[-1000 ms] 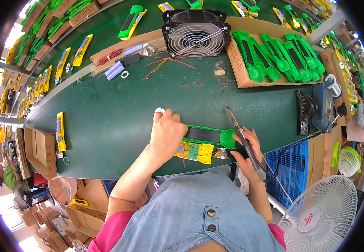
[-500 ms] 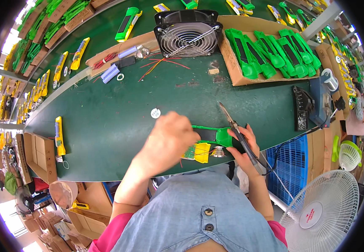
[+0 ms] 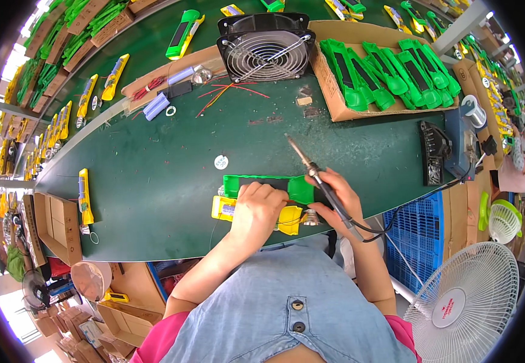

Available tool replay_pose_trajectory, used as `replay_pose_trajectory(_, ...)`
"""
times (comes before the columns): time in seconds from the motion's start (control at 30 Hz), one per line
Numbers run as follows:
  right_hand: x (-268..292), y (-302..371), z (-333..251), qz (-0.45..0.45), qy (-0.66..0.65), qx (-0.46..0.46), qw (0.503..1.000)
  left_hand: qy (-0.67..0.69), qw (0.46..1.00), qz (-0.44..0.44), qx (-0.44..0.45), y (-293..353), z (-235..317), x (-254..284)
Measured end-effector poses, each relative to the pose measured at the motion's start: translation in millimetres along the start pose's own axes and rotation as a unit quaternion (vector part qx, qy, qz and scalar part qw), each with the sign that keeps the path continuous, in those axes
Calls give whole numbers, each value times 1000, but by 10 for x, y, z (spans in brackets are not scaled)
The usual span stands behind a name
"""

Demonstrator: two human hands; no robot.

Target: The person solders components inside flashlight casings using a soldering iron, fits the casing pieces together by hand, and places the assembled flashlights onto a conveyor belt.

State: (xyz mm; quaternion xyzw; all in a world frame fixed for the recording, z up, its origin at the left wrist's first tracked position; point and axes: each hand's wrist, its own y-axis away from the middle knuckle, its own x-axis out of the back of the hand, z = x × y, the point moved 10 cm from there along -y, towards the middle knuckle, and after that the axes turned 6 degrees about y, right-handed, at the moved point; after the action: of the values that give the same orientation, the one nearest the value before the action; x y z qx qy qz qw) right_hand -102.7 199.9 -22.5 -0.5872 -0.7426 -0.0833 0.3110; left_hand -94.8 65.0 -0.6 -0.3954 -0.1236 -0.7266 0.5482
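My right hand [image 3: 340, 202] is closed round a soldering iron [image 3: 328, 191], whose bare tip points up and left over the bench. The fingertips of that hand are at the right end of a green plastic shell half [image 3: 301, 190] with a dark panel. My left hand [image 3: 257, 209] bends over the middle of this shell, fingers together and curled down; whatever they pinch is hidden. Just below lies a yellow shell half [image 3: 289, 220] with wires and a battery, partly covered by my left hand. A small lamp reflector [image 3: 311, 218] sits at its right end.
Beyond my hands are a round white sticker [image 3: 221, 162], loose red wires [image 3: 238, 89], purple battery cells [image 3: 156, 106] and a black fan [image 3: 266, 55]. A carton of green shells [image 3: 389, 75] stands at the far right, near a solder spool [image 3: 473, 111] and iron stand [image 3: 435, 154].
My left hand has come down and right onto the shells, uncovering their left ends. The iron and my right hand have shifted left and slightly up.
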Motion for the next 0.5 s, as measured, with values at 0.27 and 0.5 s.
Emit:
replay_pose_trajectory(0.27,191,-17,-264,35,17,91,995,-87,995,-18,51,-25,-161,-6)
replay_pose_trajectory(0.5,385,76,133,96,-189,-16,977,-90,992,-53,65,-80,-231,-35)
